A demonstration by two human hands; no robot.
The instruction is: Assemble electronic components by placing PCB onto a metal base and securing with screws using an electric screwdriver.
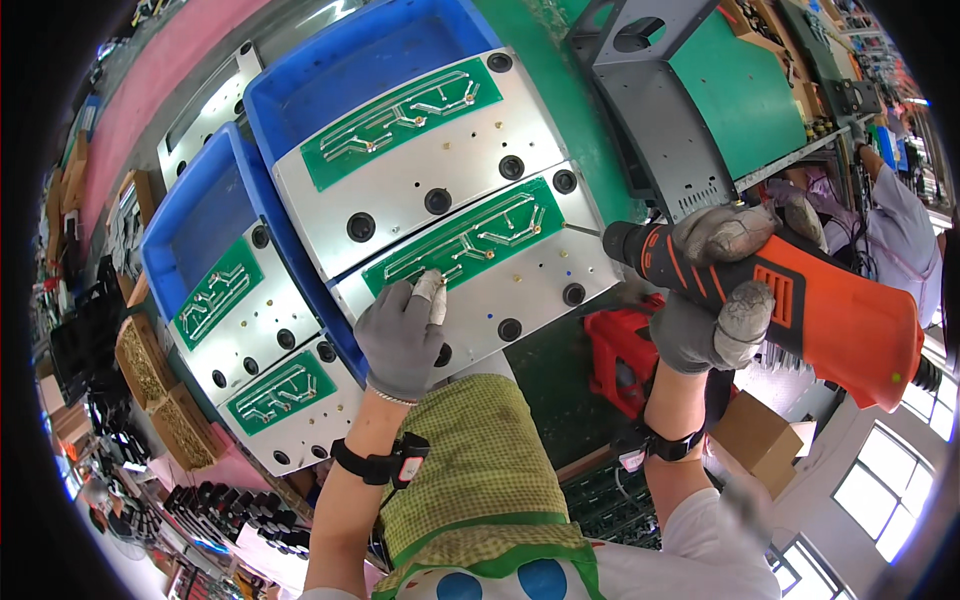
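My right hand [685,335], in a worn grey glove, is wrapped round an orange and black power screwdriver [850,315]. The tool lies almost level, its black nose by the right end of the nearest silver metal panel [540,285]. On that panel is a green circuit board [515,232] with silver traces. My left hand [400,340], also gloved, has its fingertips pressed together at the board's lower left edge. Whatever they pinch, if anything, is too small to make out. Round black feet and small coloured spots dot the panel.
Another panel with a green board [400,120] lies just beyond, over a blue bin [370,50]. A second blue bin [205,200] and two smaller panels stand left. A grey metal bracket [665,120] rises at the right, above a red plastic frame [615,360]. A cardboard box [755,440] sits lower right.
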